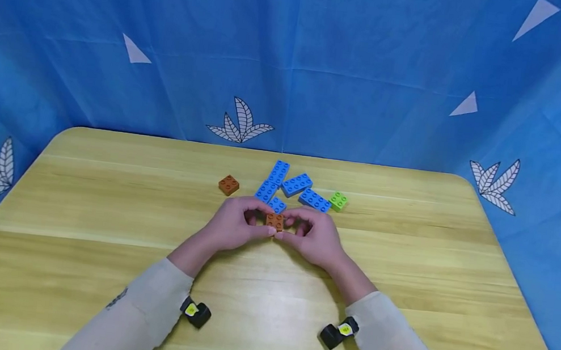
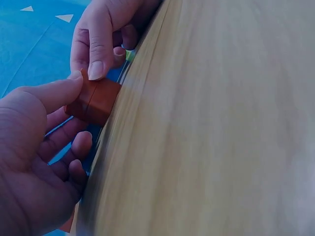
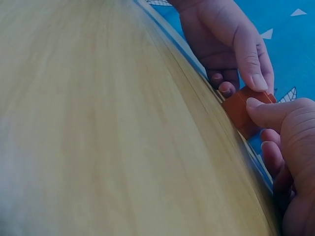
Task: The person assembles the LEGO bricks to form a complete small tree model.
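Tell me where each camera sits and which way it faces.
Head: on the head, facing forward and down over the table; left hand, right hand and sleeves show.
Left wrist: on that wrist, facing the left hand's work; both hands show.
Right wrist: on that wrist, facing the right hand's work; both hands show.
Shared: both wrist views show the brown block.

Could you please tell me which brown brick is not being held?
The lone brown brick, lying on the table left of the blue bricks; the other brown piece is pinched by the left hand and the right hand.
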Demonstrator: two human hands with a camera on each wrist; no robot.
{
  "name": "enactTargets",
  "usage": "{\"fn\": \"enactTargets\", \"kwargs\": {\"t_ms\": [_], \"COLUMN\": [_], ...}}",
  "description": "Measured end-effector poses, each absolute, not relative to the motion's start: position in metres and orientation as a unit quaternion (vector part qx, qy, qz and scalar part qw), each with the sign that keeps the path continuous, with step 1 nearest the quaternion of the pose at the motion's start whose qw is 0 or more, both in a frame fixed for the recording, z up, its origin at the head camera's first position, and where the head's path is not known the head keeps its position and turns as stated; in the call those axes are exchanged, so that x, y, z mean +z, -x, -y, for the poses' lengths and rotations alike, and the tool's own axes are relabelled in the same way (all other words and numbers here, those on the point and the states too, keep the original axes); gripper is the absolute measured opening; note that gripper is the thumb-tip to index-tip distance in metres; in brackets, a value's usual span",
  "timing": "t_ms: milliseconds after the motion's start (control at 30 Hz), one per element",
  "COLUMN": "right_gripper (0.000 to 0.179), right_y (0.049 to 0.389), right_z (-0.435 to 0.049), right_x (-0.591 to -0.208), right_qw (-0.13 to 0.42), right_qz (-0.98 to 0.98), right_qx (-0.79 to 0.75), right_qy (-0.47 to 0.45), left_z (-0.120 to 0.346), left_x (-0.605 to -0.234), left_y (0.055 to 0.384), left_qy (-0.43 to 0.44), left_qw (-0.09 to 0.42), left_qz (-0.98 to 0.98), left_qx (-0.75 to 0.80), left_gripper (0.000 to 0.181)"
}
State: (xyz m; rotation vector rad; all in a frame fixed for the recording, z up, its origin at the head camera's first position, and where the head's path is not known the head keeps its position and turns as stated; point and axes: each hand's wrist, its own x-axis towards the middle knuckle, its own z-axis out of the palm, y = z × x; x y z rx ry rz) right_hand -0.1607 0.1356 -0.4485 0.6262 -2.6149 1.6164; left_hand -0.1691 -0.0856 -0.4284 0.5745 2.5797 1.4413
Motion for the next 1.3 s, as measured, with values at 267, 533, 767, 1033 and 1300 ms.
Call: {"fn": "enactTargets", "kwargs": {"t_ms": [267, 533, 767, 1033, 1300], "right_gripper": [0.032, 0.034, 0.033, 0.034, 0.033], "right_y": [0.159, 0.159, 0.160, 0.160, 0.160], "right_z": [-0.136, -0.136, -0.137, -0.136, -0.137], "right_x": [-0.449, -0.449, -0.451, -0.451, -0.450], "right_qw": [-0.004, -0.013, -0.014, -0.014, -0.019], "right_qz": [0.835, 0.837, 0.834, 0.832, 0.836], "right_qx": [0.512, 0.511, 0.515, 0.517, 0.512], "right_qy": [-0.199, -0.198, -0.196, -0.201, -0.197], "left_z": [0.102, 0.128, 0.134, 0.134, 0.133], "left_x": [-0.419, -0.420, -0.429, -0.434, -0.433], "left_y": [0.174, 0.196, 0.211, 0.215, 0.210], "left_qy": [-0.159, -0.082, -0.032, -0.004, 0.009], "left_qw": [0.038, -0.060, -0.052, -0.028, -0.022], "left_qz": [-0.847, -0.885, -0.904, -0.919, -0.917], "left_qx": [0.506, 0.455, 0.423, 0.393, 0.398], "left_gripper": [0.042, 0.056, 0.057, 0.049, 0.045]}}
